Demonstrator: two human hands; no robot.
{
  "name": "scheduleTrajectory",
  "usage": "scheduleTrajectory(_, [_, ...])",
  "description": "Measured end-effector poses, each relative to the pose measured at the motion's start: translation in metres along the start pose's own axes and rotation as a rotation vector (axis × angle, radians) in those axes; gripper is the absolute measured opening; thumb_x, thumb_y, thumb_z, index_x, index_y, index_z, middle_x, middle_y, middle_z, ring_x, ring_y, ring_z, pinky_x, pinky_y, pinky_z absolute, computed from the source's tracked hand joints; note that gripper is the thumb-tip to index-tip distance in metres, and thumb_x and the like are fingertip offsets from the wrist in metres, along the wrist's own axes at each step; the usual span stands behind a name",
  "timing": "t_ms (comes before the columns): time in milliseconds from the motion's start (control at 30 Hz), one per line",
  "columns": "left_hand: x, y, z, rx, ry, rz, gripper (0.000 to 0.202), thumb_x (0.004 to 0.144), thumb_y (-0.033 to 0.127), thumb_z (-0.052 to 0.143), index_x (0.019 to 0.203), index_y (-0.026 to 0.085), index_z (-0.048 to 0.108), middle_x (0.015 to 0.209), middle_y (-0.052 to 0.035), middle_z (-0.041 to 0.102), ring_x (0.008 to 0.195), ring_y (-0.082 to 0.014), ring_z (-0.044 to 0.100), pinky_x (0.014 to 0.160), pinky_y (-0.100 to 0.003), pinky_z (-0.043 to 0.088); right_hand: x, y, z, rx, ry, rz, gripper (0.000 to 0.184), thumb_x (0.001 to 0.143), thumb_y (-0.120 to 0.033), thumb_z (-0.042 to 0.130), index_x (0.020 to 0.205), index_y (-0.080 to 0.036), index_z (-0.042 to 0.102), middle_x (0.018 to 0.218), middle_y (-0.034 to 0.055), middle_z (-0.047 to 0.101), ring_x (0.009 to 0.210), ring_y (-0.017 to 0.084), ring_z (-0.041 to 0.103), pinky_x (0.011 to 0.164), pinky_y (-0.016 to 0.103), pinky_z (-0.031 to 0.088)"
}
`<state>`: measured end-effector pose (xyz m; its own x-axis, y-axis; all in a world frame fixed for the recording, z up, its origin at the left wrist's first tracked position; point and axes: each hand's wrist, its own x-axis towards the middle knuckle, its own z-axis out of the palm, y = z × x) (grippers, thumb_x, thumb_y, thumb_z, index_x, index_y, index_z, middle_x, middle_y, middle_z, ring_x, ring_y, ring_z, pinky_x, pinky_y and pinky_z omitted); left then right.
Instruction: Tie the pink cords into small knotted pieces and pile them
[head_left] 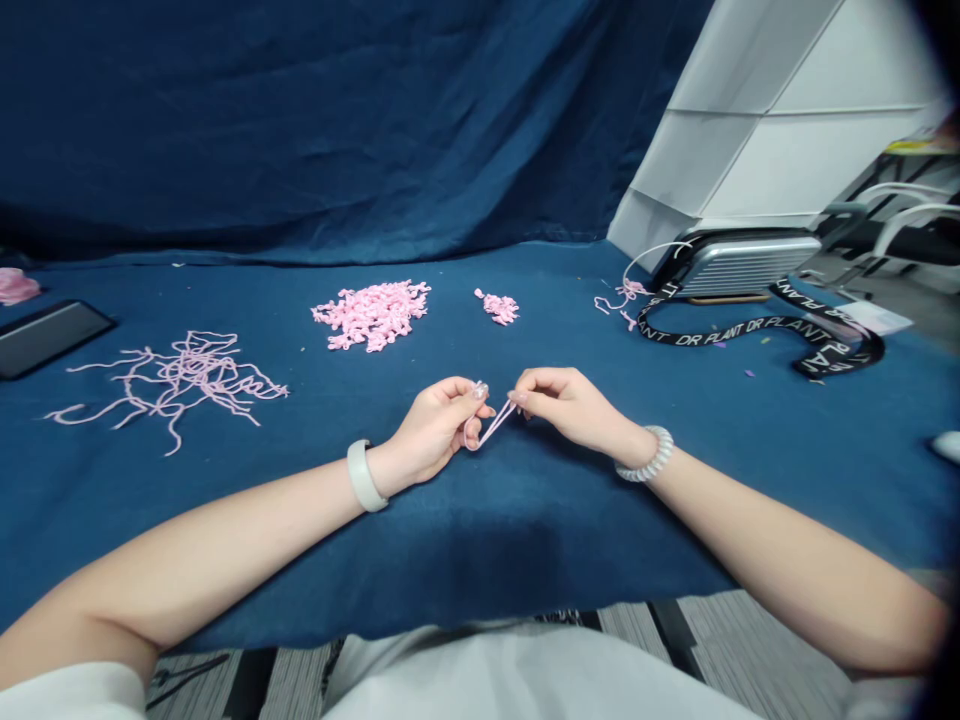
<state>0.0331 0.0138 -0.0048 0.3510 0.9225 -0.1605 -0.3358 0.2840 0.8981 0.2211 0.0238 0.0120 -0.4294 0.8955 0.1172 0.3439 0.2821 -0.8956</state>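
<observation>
A pink cord [495, 424] runs between my two hands above the blue cloth. My left hand [442, 425] pinches it between thumb and forefinger, and a loop hangs by the lower fingers. With thumb and fingertips together, my right hand [559, 402] grips the doubled strands and draws them out taut. Farther off lies a heap of small pink knotted pieces [373, 314], with a smaller pink cluster [500, 307] to its right. Loose pink cords [195, 375] lie tangled at the left.
At the left edge are a dark flat device [52, 337] and a pink item [16, 286]. On the right stand a silver ribbed case [754, 266], a black lettered strap [731, 332] and pink cord scraps [628, 292]. The blue cloth [480, 560] covers the table up to its front edge.
</observation>
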Motion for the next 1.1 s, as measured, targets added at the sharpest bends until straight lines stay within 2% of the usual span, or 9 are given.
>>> scheduleTrajectory(167, [0.0, -0.003, 0.001, 0.067, -0.027, 0.011, 0.027, 0.071, 0.033, 0.072, 0.075, 0.013, 0.054, 0.058, 0.001, 0.061, 0.039, -0.0033, 0.045, 0.041, -0.017, 0.042, -0.001, -0.002, 0.004, -0.048, 0.068, -0.047, 0.027, 0.086, -0.035, 0.05, 0.067, -0.016, 0.052, 0.063, -0.0013, 0.05, 0.058, 0.01, 0.043, 0.057, 0.024, 0.037])
scheduleTrajectory(333, [0.0, -0.003, 0.002, 0.143, -0.05, 0.037, 0.026, 0.073, 0.033, 0.07, 0.071, 0.013, 0.054, 0.042, 0.0049, 0.05, 0.036, -0.0048, 0.043, 0.04, -0.017, 0.038, -0.004, -0.004, 0.008, -0.185, 0.145, -0.233, 0.022, 0.088, -0.027, 0.048, 0.068, -0.017, 0.051, 0.07, 0.0009, 0.053, 0.064, 0.011, 0.048, 0.063, 0.025, 0.04])
scheduleTrajectory(600, [-0.001, -0.001, 0.002, 0.17, -0.073, 0.008, 0.028, 0.07, 0.035, 0.072, 0.069, 0.013, 0.055, 0.045, 0.0042, 0.051, 0.037, -0.0044, 0.043, 0.038, -0.016, 0.035, -0.007, -0.006, 0.01, -0.34, 0.241, -0.455, 0.018, 0.088, -0.021, 0.049, 0.072, -0.018, 0.053, 0.073, 0.003, 0.056, 0.069, 0.013, 0.052, 0.067, 0.028, 0.043])
scheduleTrajectory(733, [-0.002, 0.001, 0.002, 0.196, -0.125, 0.002, 0.028, 0.072, 0.034, 0.071, 0.065, 0.012, 0.055, 0.043, 0.0032, 0.052, 0.036, -0.0038, 0.043, 0.04, -0.016, 0.034, -0.007, -0.005, 0.013, -0.331, 0.247, -0.475, 0.017, 0.088, -0.022, 0.049, 0.073, -0.019, 0.056, 0.073, 0.0036, 0.058, 0.07, 0.014, 0.054, 0.067, 0.029, 0.045])
scheduleTrajectory(900, [-0.002, 0.001, 0.002, 0.221, -0.137, -0.012, 0.029, 0.071, 0.036, 0.072, 0.064, 0.012, 0.057, 0.044, 0.0012, 0.056, 0.036, -0.0046, 0.045, 0.043, -0.018, 0.038, -0.007, -0.004, 0.016, -0.298, 0.24, -0.476, 0.017, 0.088, -0.023, 0.049, 0.074, -0.019, 0.058, 0.074, 0.0036, 0.06, 0.071, 0.014, 0.055, 0.067, 0.03, 0.045])
scheduleTrajectory(1100, [0.0, 0.001, 0.0, 0.249, -0.159, -0.031, 0.028, 0.068, 0.036, 0.073, 0.065, 0.011, 0.061, 0.056, -0.0043, 0.065, 0.037, -0.0049, 0.046, 0.037, -0.017, 0.034, -0.007, -0.003, 0.019, -0.285, 0.238, -0.478, 0.017, 0.088, -0.022, 0.049, 0.074, -0.02, 0.058, 0.073, 0.0037, 0.06, 0.071, 0.014, 0.056, 0.066, 0.029, 0.046])
